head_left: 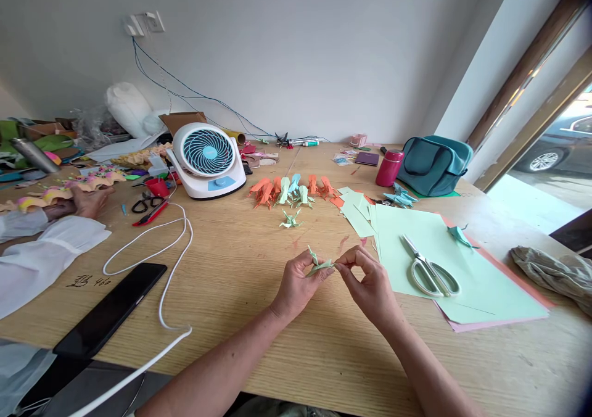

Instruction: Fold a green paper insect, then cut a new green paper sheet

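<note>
Between my two hands is a small folded piece of pale green paper (320,265), with a thin point sticking up. My left hand (298,286) pinches its body between thumb and fingers. On the other side, the fingertips of my right hand (365,283) are closed on its right-hand tip. Just beyond stands a light green paper figure (291,219) with thin legs. Behind that is a row of folded paper figures in orange (263,192), pale green (303,195) and blue (294,183). White-handled scissors (435,274) lie on green paper sheets (490,281) to the right.
A white fan (208,158) stands left of the row; its white cable (185,232) loops past a black phone (111,309). Another person's hand (91,202) rests at far left. A pink flask (390,168) and teal bag (433,165) stand at the back right.
</note>
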Demonstrator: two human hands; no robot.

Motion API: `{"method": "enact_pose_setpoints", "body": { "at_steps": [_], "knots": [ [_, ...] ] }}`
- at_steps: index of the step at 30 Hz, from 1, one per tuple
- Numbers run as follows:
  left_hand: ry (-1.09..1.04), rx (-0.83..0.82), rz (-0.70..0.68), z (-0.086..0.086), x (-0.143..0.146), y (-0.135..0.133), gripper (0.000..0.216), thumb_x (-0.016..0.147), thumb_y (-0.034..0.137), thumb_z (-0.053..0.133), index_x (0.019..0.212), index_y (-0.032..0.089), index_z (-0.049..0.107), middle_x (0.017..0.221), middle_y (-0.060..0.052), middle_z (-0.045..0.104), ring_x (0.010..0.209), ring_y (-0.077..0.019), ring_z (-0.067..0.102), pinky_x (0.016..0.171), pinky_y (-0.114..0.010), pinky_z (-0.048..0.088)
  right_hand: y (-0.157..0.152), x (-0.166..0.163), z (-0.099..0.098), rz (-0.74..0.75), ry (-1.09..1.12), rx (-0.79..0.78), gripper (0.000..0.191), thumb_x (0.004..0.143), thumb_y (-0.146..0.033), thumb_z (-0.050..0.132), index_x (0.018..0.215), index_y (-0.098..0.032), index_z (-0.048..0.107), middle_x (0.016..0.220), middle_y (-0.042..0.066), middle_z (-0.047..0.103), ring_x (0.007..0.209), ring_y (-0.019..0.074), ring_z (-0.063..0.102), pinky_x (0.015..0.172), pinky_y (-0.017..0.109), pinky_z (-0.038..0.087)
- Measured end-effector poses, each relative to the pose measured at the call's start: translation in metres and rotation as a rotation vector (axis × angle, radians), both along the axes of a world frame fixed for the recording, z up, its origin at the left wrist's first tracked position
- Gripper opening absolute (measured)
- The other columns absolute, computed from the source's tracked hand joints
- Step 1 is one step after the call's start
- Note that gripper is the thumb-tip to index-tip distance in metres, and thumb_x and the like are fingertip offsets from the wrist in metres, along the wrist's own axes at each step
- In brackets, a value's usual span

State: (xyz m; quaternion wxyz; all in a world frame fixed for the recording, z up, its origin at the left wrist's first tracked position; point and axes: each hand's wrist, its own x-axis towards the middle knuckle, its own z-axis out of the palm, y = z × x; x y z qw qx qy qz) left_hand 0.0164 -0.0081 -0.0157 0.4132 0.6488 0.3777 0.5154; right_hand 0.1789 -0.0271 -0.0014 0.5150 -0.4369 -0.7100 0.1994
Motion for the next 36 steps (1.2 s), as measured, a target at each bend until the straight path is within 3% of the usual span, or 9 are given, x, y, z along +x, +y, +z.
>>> {"method": "enact_pose_setpoints", "body": {
  "at_steps": [4, 9, 14, 17, 21, 25, 29, 36],
  "knots": [
    [-0.01, -0.022, -0.007, -0.002, 0.0, 0.001, 0.02, 0.079, 0.033, 0.073, 0.074, 0.015, 0.068, 0.07, 0.0, 0.06, 0.071, -0.0131, 0.053, 0.073, -0.025, 0.041, 0.0, 0.001, -0.002, -0.015, -0.026, -0.019, 0.014, 0.093, -0.022, 0.056, 0.079, -0.021, 0.057, 0.077, 0.002, 0.057, 0.07, 0.0161, 0.055, 0.064, 0.031, 0.044],
    [-0.129, -0.128, -0.052, 0.003, 0.0, 0.001, 0.029, 0.076, 0.034, 0.075, 0.098, 0.016, 0.067, 0.092, -0.004, 0.068, 0.086, -0.0166, 0.061, 0.081, -0.027, 0.045, 0.001, 0.002, -0.001, -0.067, -0.022, 0.013, 0.014, 0.092, -0.022, 0.056, 0.078, -0.022, 0.055, 0.075, 0.001, 0.058, 0.07, 0.0165, 0.054, 0.066, 0.031, 0.044],
    [-0.239, -0.201, -0.02, 0.004, 0.001, 0.002, 0.029, 0.074, 0.04, 0.076, 0.082, 0.015, 0.063, 0.079, -0.001, 0.063, 0.073, -0.013, 0.056, 0.066, -0.023, 0.044, 0.002, 0.004, 0.001, -0.124, 0.012, 0.046, 0.016, 0.092, -0.024, 0.057, 0.076, -0.022, 0.056, 0.075, 0.001, 0.058, 0.071, 0.0165, 0.053, 0.068, 0.032, 0.045],
    [-0.317, -0.242, -0.026, 0.004, 0.003, 0.002, 0.028, 0.073, 0.038, 0.077, 0.079, 0.014, 0.064, 0.076, 0.0, 0.062, 0.072, -0.0116, 0.055, 0.068, -0.023, 0.044, 0.003, 0.005, -0.001, -0.13, 0.121, -0.059, 0.011, 0.089, -0.032, 0.062, 0.092, -0.022, 0.061, 0.088, 0.003, 0.061, 0.075, 0.0163, 0.056, 0.073, 0.033, 0.049],
    [-0.425, -0.266, -0.006, 0.001, 0.005, 0.0, 0.026, 0.073, 0.036, 0.079, 0.075, 0.015, 0.063, 0.073, 0.002, 0.061, 0.07, -0.0098, 0.052, 0.068, -0.022, 0.042, 0.007, 0.003, -0.01, -0.05, 0.3, -0.338, 0.04, 0.081, -0.045, 0.07, 0.112, -0.021, 0.06, 0.097, 0.005, 0.062, 0.071, 0.0147, 0.057, 0.067, 0.031, 0.05],
    [-0.431, -0.317, -0.022, -0.002, 0.008, -0.002, 0.024, 0.073, 0.035, 0.079, 0.074, 0.015, 0.066, 0.071, 0.001, 0.063, 0.07, -0.0111, 0.053, 0.07, -0.024, 0.041, 0.01, -0.005, -0.017, 0.122, 0.458, -0.427, 0.032, 0.078, -0.049, 0.073, 0.091, -0.02, 0.066, 0.082, 0.004, 0.065, 0.072, 0.0167, 0.059, 0.065, 0.031, 0.049],
    [-0.372, -0.322, -0.042, 0.0, 0.008, -0.003, 0.021, 0.073, 0.035, 0.079, 0.079, 0.016, 0.073, 0.08, -0.002, 0.069, 0.079, -0.0157, 0.059, 0.078, -0.028, 0.043, 0.011, -0.009, -0.014, 0.084, 0.553, -0.427, 0.034, 0.07, -0.052, 0.078, 0.073, -0.02, 0.066, 0.073, 0.004, 0.066, 0.07, 0.0182, 0.059, 0.066, 0.032, 0.049],
    [-0.424, -0.368, -0.04, -0.003, 0.007, -0.001, 0.029, 0.067, 0.034, 0.083, 0.087, 0.017, 0.072, 0.077, -0.001, 0.069, 0.075, -0.0142, 0.06, 0.074, -0.027, 0.046, 0.01, -0.007, -0.008, 0.123, 0.54, -0.452, 0.035, 0.072, -0.054, 0.075, 0.076, -0.02, 0.068, 0.072, 0.003, 0.065, 0.069, 0.0177, 0.057, 0.066, 0.033, 0.049]
  ]
}}
